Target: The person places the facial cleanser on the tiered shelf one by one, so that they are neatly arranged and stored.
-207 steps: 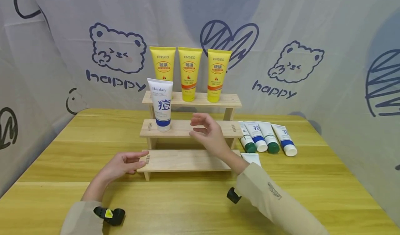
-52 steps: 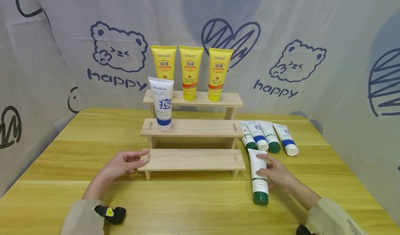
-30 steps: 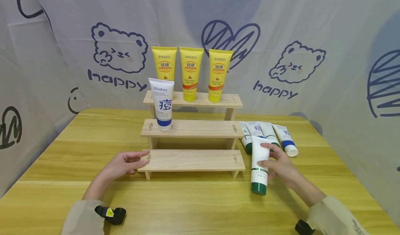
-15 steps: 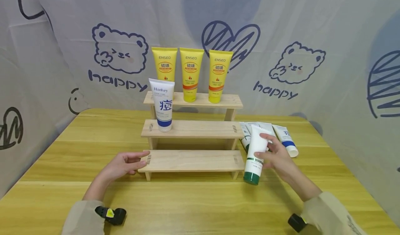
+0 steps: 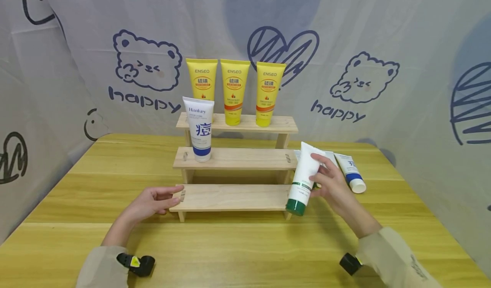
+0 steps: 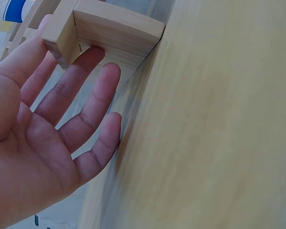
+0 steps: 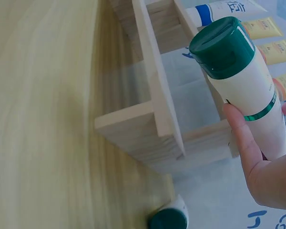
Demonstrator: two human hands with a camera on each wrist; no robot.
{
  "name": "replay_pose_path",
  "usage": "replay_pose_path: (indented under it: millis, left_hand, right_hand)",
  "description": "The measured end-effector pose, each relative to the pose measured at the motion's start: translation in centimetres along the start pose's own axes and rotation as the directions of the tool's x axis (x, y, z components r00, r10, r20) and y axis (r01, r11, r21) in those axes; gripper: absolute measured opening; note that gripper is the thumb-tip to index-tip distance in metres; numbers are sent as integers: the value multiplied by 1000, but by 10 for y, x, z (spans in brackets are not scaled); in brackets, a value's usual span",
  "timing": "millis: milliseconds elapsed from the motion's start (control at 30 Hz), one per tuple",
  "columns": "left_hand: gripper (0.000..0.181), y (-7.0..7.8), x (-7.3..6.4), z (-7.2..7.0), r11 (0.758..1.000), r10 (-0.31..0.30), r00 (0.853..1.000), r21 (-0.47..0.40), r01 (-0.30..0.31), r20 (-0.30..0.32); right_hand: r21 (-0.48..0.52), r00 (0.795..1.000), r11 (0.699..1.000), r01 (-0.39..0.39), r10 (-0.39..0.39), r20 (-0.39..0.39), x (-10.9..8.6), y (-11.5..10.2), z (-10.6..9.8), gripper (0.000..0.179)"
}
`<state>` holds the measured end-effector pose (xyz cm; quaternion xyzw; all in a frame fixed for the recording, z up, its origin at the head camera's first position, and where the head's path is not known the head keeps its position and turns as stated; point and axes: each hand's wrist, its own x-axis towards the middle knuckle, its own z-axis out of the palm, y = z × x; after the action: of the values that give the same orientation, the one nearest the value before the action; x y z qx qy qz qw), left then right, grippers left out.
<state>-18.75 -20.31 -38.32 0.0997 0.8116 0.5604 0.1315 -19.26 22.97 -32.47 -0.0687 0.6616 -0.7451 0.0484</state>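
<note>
My right hand (image 5: 333,185) holds a white tube with a green cap (image 5: 303,173), fingers and thumb on its sides. The tube is raised and tilted, cap down, overlapping the right end of the stand's lowest step in the head view. My left hand (image 5: 147,203) grips the left end of the lowest step of the three-tier wooden stand (image 5: 234,196) between thumb and index finger; the other fingers spread loosely near its leg in the left wrist view. One white tube with a blue band (image 5: 198,128) stands on the middle step's left end.
Three yellow tubes (image 5: 234,92) stand in a row on the top step, the left one partly covered. Right of the stand, a white and blue tube (image 5: 350,173) lies on the table (image 5: 215,249) beside others mostly hidden by my right hand. A printed cloth (image 5: 215,19) hangs behind.
My right hand reached from the middle step to the green-capped tube, picked it up from the table's right and carried it up and left, tilting it. My left hand stays in place.
</note>
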Motion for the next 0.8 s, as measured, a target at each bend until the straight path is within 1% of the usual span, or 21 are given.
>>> replay_pose_path:
  millis: [267, 400, 433, 567, 633, 667, 800]
  left_hand:
    - [51, -1, 0, 1, 1000, -2, 1000, 1, 2, -2]
    - [52, -3, 0, 0, 1000, 5, 1000, 4, -5, -1]
    - [50, -4, 0, 0, 1000, 19, 1000, 13, -19, 3]
    - [51, -4, 0, 0, 999, 29, 1000, 16, -29, 9]
    - [51, -4, 0, 0, 1000, 21, 1000, 15, -21, 7]
    - [54, -4, 0, 0, 1000, 7, 1000, 4, -7, 3]
    - [53, -3, -1, 0, 1000, -4, 1000, -9, 4, -1]
  right_hand:
    - [18, 1000, 999, 28, -28, 13, 9, -5, 15, 56]
    - [28, 999, 999, 38, -38, 17, 13, -8, 22, 55]
    - [29, 999, 999, 38, -39, 17, 14, -8, 24, 55]
    - [43, 999, 998, 46, -47, 12, 19, -10, 31, 56]
    - [43, 998, 997, 58, -58, 10, 21, -11, 34, 56]
    - [42, 998, 997, 65, -66, 8, 21, -11, 36, 56]
    - [37, 995, 994, 99, -99, 9, 24, -12, 42, 58]
